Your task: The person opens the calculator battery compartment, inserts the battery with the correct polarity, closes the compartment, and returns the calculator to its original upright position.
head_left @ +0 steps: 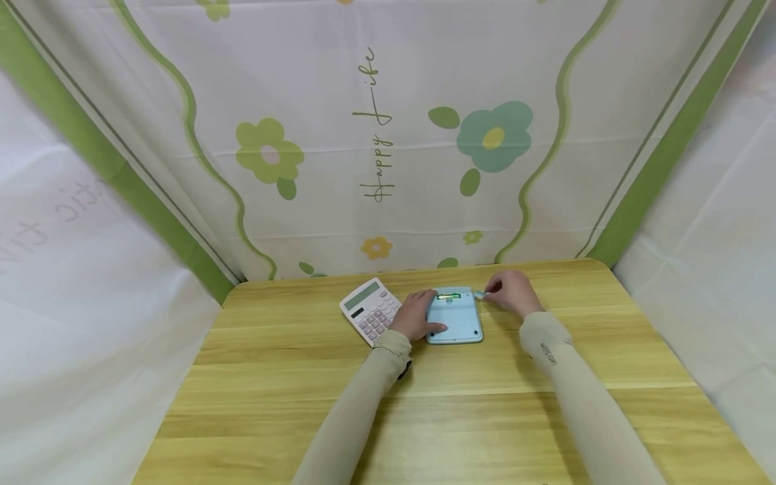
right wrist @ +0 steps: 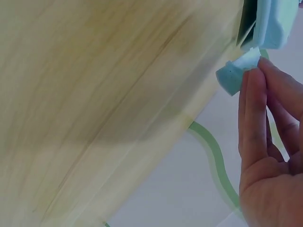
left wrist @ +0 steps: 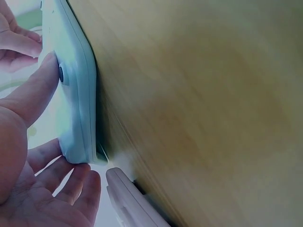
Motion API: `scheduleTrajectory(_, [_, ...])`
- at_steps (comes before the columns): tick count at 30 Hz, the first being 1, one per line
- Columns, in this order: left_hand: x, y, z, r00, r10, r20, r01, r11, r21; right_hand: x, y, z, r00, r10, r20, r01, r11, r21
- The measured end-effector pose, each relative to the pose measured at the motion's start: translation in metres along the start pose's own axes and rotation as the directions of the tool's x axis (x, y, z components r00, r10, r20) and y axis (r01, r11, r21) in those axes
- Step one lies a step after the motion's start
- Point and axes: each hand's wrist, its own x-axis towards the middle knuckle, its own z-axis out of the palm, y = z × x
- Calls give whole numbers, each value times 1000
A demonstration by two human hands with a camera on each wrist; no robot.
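A light blue calculator [head_left: 457, 322] lies face down, its battery slot uncovered near the far edge. A green battery [head_left: 449, 296] shows in that slot. My left hand [head_left: 415, 315] holds the calculator by its left side, the thumb on its back close to a dark rubber foot [left wrist: 61, 74] and fingers along the edge. Just right of the calculator, my right hand [head_left: 512, 292] pinches a small light blue battery cover [right wrist: 233, 75] between thumb and fingertips. The cover is apart from the slot.
A white calculator [head_left: 371, 312] lies face up at an angle, left of the blue one and partly behind my left hand. The wooden table [head_left: 285, 404] ends at the back against a flower-print curtain [head_left: 327, 168]. White cloth hangs on both sides.
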Motion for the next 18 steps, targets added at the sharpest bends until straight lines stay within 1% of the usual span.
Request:
scheduleTrajectory(5, [-1,1,0,1000,-1,1,1,1000,-9,-4,1,-4,999,-17,-43,17,1000,3])
scheduleTrajectory(11, [1,-1,0,1000,-1,4,1,1000,-9,-8,-2,-9,998,-30,-58,36,995,94])
scheduleTrajectory(14, [2,-2,1,1000,-4,6,4,1000,-15,-8,-6,-9,996,-60,-60,67,990,124])
scheduleTrajectory(18, [5,-2,2,1000,-12,20,13,1000,-15,-8,-11,-7,991,-119,-63,127,982,137])
